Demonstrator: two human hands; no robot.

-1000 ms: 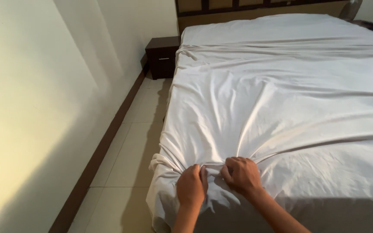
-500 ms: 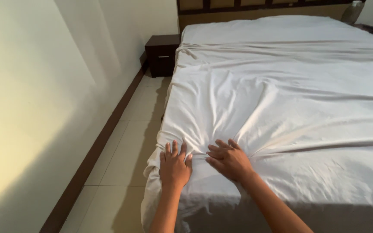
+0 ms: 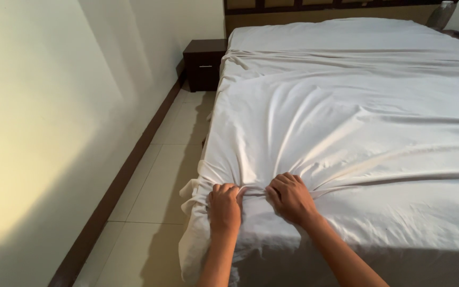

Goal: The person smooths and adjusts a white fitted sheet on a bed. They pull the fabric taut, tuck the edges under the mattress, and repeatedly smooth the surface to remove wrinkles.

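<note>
A white bed sheet (image 3: pixel 346 117) covers a wide bed and is creased toward its near left corner. My left hand (image 3: pixel 224 208) and my right hand (image 3: pixel 291 197) sit side by side at that corner, both with fingers curled into bunched folds of the sheet. Wrinkles fan out from the two hands across the bed. The sheet's edge hangs down the bed's left side below my left hand.
A dark wooden nightstand (image 3: pixel 204 64) stands by the bed's head at the left. A tiled floor strip (image 3: pixel 155 180) runs between the bed and a cream wall (image 3: pixel 38 133) with a dark skirting board. A dark headboard (image 3: pixel 336 6) is at the back.
Half a second ago both hands lay flatter with fingers spread on the sheet. Now the fingers have closed and gathered the sheet into folds again.
</note>
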